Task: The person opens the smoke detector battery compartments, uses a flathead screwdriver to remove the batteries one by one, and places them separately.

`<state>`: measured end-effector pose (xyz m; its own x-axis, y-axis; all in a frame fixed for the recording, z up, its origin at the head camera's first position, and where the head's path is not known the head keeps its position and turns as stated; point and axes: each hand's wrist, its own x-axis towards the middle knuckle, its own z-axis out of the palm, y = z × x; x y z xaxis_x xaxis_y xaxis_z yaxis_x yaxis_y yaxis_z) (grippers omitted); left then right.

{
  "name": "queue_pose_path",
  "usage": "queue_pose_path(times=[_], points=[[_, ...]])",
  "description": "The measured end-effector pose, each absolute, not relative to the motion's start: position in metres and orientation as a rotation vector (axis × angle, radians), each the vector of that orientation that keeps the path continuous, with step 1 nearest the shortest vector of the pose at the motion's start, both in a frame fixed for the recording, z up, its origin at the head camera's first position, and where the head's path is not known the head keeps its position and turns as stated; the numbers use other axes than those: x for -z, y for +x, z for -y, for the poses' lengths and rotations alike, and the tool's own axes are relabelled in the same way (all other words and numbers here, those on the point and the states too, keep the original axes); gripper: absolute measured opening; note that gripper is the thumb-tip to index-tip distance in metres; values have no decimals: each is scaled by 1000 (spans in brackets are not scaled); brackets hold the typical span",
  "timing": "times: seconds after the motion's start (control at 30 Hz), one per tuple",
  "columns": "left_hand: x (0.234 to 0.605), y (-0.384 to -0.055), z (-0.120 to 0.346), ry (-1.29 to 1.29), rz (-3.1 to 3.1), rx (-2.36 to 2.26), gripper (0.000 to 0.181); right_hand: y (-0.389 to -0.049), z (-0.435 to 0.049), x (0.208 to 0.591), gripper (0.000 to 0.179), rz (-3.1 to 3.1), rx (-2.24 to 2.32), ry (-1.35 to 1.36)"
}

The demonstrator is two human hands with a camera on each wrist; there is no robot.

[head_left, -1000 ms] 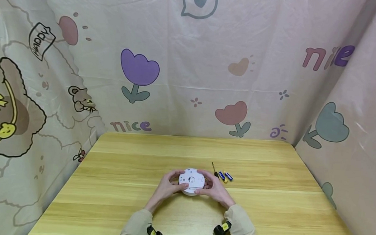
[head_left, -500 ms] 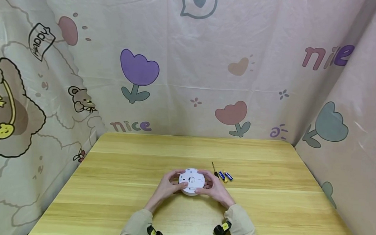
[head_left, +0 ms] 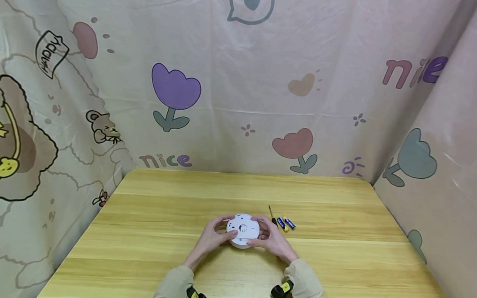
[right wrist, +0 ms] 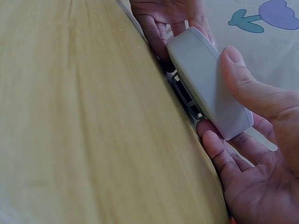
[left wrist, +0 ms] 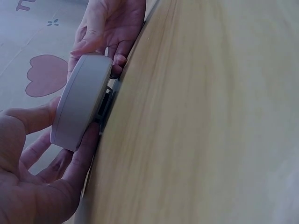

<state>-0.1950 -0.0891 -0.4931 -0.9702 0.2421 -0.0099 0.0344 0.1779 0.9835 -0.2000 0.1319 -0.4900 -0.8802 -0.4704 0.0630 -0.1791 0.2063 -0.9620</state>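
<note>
Both of my hands hold a round white smoke alarm (head_left: 246,230) close over the table in the head view, its slotted flat face up. My left hand (head_left: 211,237) grips the left side, thumb on the face and fingers around the edge. On the opposite side, my right hand (head_left: 275,240) has its thumb at the near right of the face. The left wrist view shows the alarm's smooth side wall (left wrist: 79,100), with fingers beneath it. A dark, slotted raised part (right wrist: 187,95) shows on its underside in the right wrist view.
Just right of my right hand lie a small screwdriver (head_left: 274,221) and two blue-and-yellow batteries (head_left: 289,223) on the wooden table (head_left: 169,204). A printed curtain (head_left: 238,144) stands behind the table and along both sides. Black wrist cameras (head_left: 281,292) sit at both sleeves.
My left thumb has slid slightly up and left across the alarm's face. Both hands and the alarm otherwise stay in place; the screwdriver and batteries have not moved.
</note>
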Motion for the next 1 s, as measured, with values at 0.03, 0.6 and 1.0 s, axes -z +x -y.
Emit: queue_pose_path(times=[0.03,0.6,1.0], points=[[489,-193,89,270,-2276,-1896,55,-200,-132,490,70,-2235,1733,-618],[507,-201,90,267,-2275,-1906,57,-198,-133,492,72,-2211,1758,-620],[509,-202,90,258,-2266,-1902,57,-199,-132,495,64,-2205,1771,-563]])
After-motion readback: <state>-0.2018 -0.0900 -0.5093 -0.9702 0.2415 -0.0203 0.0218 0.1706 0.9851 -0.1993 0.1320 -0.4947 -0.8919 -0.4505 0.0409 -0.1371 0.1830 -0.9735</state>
